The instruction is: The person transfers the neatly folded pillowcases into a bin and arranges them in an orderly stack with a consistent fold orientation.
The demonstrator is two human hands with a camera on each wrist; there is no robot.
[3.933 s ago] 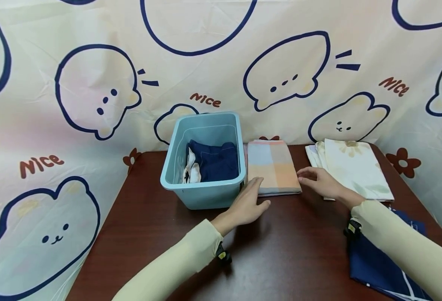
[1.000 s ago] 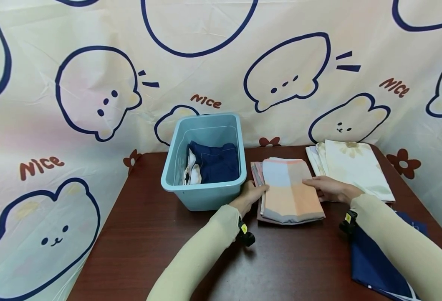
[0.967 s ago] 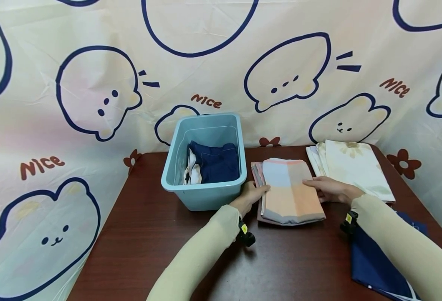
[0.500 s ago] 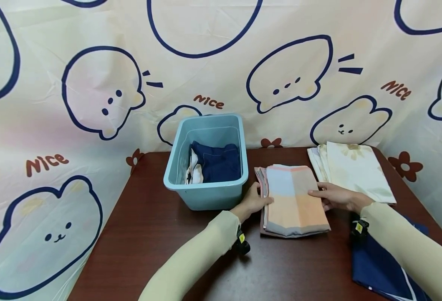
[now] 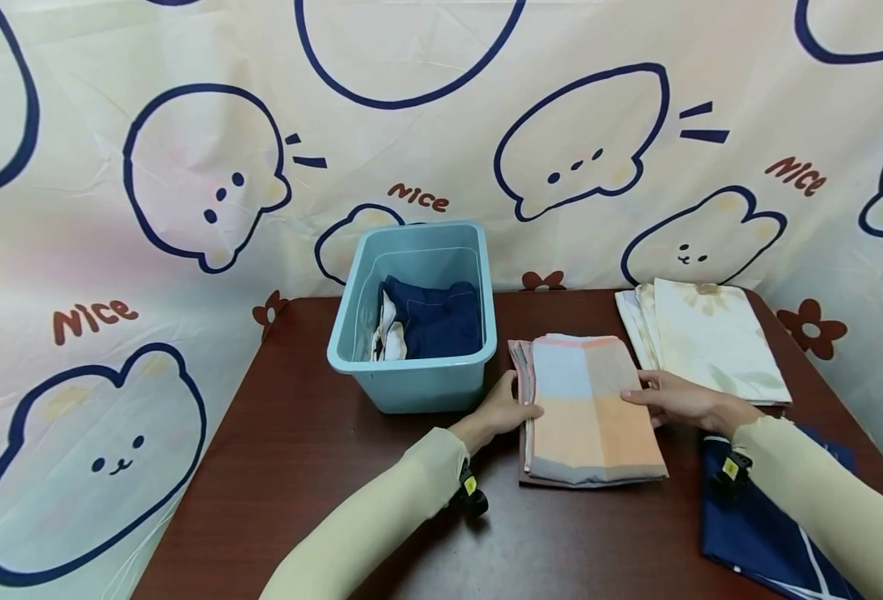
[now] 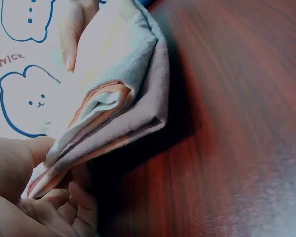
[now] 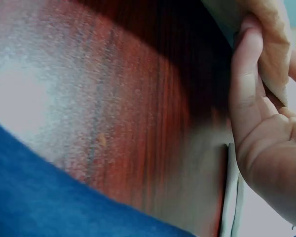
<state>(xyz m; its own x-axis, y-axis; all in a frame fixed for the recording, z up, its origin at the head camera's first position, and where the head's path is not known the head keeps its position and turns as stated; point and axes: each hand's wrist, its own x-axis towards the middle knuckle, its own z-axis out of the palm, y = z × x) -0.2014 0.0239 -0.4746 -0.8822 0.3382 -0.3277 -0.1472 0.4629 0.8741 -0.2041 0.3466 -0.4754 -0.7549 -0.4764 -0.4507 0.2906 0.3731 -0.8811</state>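
A folded checked cloth [image 5: 591, 408] in orange, pale blue and grey lies between my hands, right of the blue plastic bin. My left hand [image 5: 503, 407] pinches its left edge, and my right hand [image 5: 677, 398] grips its right edge. In the left wrist view, the thumb of that hand [image 6: 19, 182] presses on top of the folded layers [image 6: 113, 103] while the fingers curl beneath. A dark shadow under the cloth there shows it raised off the table. The right wrist view has my right hand [image 7: 266, 113] with its fingers around the cloth's edge [image 7: 276, 44].
The light blue bin [image 5: 411, 385] holds a folded navy cloth [image 5: 441, 321] and a white patterned one [image 5: 390, 337]. A folded white floral cloth [image 5: 719, 342] lies at the back right of the brown table [image 5: 298, 492]. Another navy cloth [image 5: 756, 533] sits under my right forearm.
Earlier, my hands hovered beside the checked cloth near the back wall. Both took hold of its sides and drew it toward me and slightly right. The bin stayed in place.
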